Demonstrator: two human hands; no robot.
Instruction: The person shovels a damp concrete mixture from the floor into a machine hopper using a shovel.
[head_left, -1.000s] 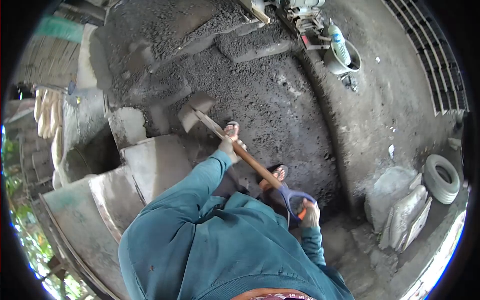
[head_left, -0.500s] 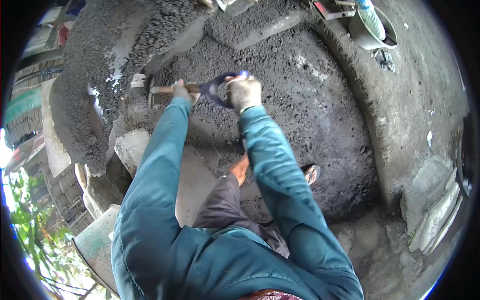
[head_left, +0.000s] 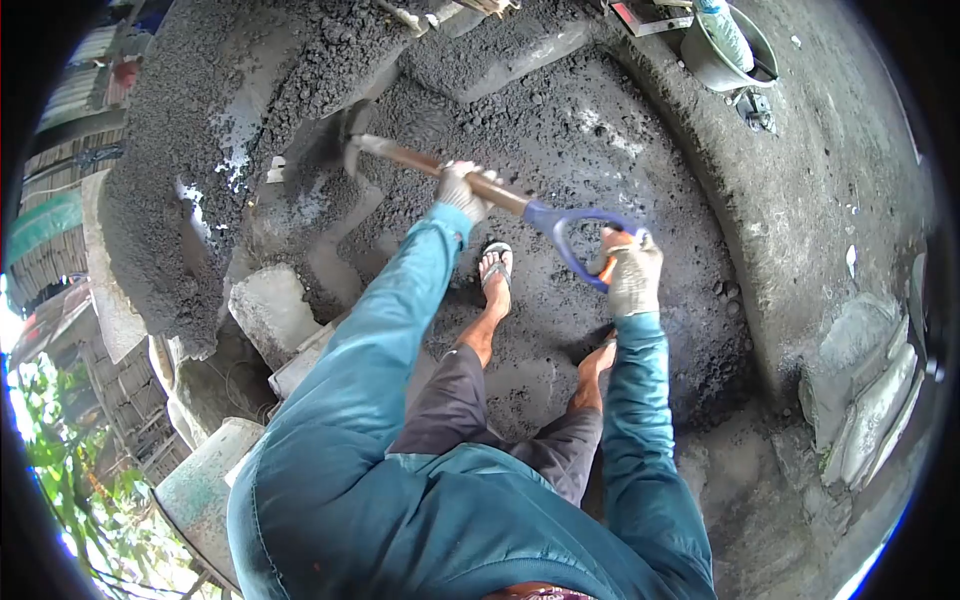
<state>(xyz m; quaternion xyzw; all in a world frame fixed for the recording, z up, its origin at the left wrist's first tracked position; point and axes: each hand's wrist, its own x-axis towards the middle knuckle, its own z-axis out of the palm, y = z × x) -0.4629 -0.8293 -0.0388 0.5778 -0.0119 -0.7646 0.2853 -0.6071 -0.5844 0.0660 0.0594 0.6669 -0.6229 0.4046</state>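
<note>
A shovel (head_left: 415,158) with a wooden shaft and a blue D-shaped handle lies slantwise across the view. My left hand (head_left: 465,190), in a pale glove, is wrapped round the middle of the shaft. The blue handle (head_left: 570,225) is gripped by my right hand (head_left: 633,268), also gloved, with orange showing at the fingers. At the far end the blade (head_left: 350,130) is partly blurred, beside the heap of dark, wet, gravelly material (head_left: 320,75). My feet in sandals stand on the grey, gritty floor (head_left: 540,330) below the shovel.
A metal basin (head_left: 697,52) holding a plastic bottle (head_left: 728,38) stands at the upper right, beyond a low curved ledge (head_left: 690,140). Stone slabs (head_left: 870,420) lie at the right. A pale block (head_left: 272,308) and a rusty greenish drum (head_left: 205,480) are at the left.
Both hands have moved right and the shovel with them, now more fully in view and slanting down to the right. The right hand is lower. Both feet now show more clearly.
</note>
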